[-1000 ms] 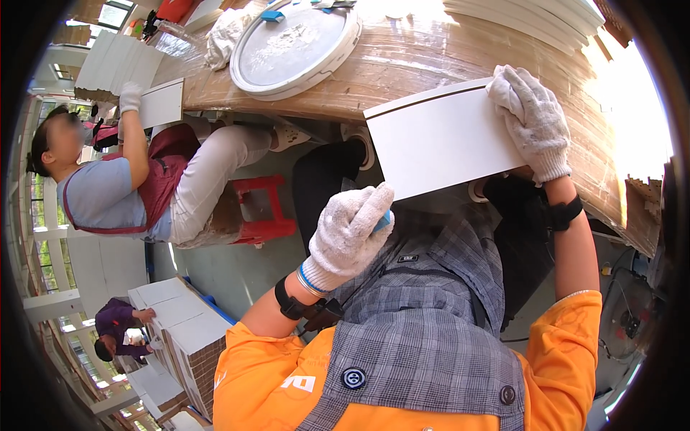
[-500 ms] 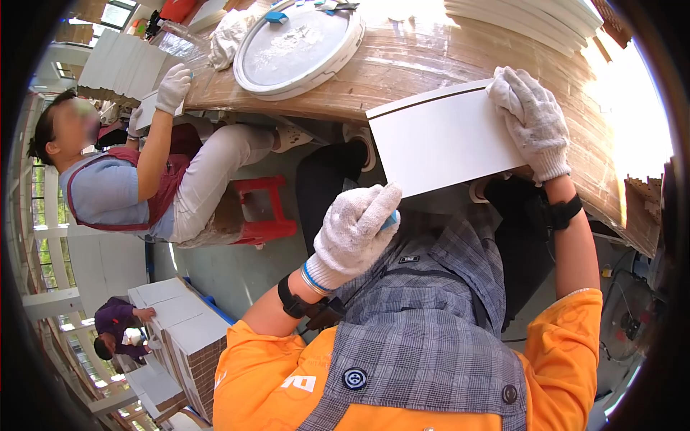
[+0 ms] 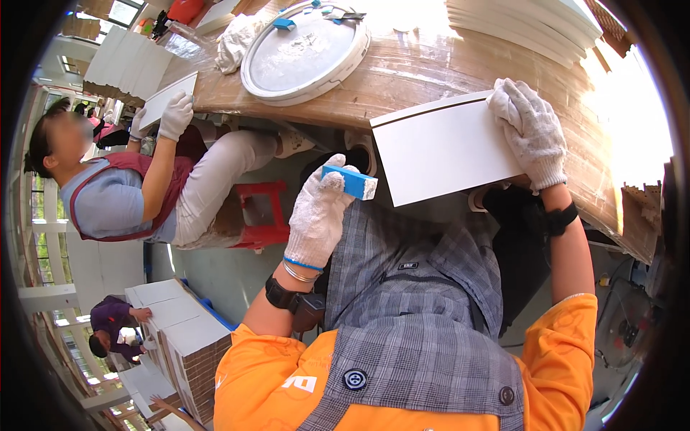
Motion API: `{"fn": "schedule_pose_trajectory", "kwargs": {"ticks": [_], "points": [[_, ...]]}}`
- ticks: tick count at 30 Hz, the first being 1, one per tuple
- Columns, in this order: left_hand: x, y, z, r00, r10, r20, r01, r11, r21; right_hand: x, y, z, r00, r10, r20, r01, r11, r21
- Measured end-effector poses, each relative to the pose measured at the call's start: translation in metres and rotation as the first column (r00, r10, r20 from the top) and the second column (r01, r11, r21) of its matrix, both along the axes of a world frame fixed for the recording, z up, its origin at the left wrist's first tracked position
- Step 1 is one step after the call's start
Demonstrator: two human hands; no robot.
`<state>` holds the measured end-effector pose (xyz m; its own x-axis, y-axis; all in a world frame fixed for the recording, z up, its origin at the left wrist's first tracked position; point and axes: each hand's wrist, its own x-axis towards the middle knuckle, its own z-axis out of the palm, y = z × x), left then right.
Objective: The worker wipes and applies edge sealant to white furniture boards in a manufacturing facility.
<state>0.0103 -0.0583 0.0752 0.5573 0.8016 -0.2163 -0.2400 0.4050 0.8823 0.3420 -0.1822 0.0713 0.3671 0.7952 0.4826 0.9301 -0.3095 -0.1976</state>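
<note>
My left hand, in a white knit glove, is closed round a small blue block whose outer end is crusted with white. It hangs in the air over my lap, left of the white panel and apart from it. That panel is flat and rectangular, with a dark groove along its far edge; it juts from the table's front edge toward me. Gloved too, my right hand grips the panel's right end, its thumb side on the top face. The fingers under the panel are hidden.
A round white lid-like tray with white powder stands on the wooden table, a blue block on it. White panels are stacked at the far right. A co-worker sits at the left by a red stool.
My left hand has drawn back left from the panel's near corner and turned, so the blue block now shows. The panel dipped slightly toward me. The co-worker's panel has risen into fuller view.
</note>
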Motion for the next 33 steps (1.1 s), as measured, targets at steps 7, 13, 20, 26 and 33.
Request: {"fn": "schedule_pose_trajectory", "kwargs": {"ticks": [7, 13, 20, 26, 33], "points": [[0.025, -0.006, -0.020, 0.977, -0.084, 0.197, 0.130, 0.964, -0.232, 0.002, 0.000, 0.003, 1.000, 0.005, 0.005, -0.005, 1.000, -0.007], [0.043, -0.007, -0.023, 0.960, -0.129, 0.249, 0.197, 0.941, -0.274, 0.001, -0.001, 0.008, 0.998, 0.057, 0.035, -0.056, 0.998, -0.027], [0.041, -0.007, -0.018, 0.944, -0.115, 0.310, 0.222, 0.915, -0.337, 0.097, -0.054, 0.006, 0.967, -0.181, 0.178, 0.193, 0.980, -0.056], [0.040, -0.002, -0.023, 0.956, -0.041, 0.290, 0.165, 0.892, -0.421, 0.090, -0.046, 0.052, 0.755, -0.417, 0.506, 0.625, 0.690, -0.364], [0.047, -0.001, -0.019, 0.976, -0.044, 0.216, 0.121, 0.924, -0.362, -0.033, 0.010, 0.046, 0.933, 0.268, -0.239, -0.283, 0.959, -0.030]]}}
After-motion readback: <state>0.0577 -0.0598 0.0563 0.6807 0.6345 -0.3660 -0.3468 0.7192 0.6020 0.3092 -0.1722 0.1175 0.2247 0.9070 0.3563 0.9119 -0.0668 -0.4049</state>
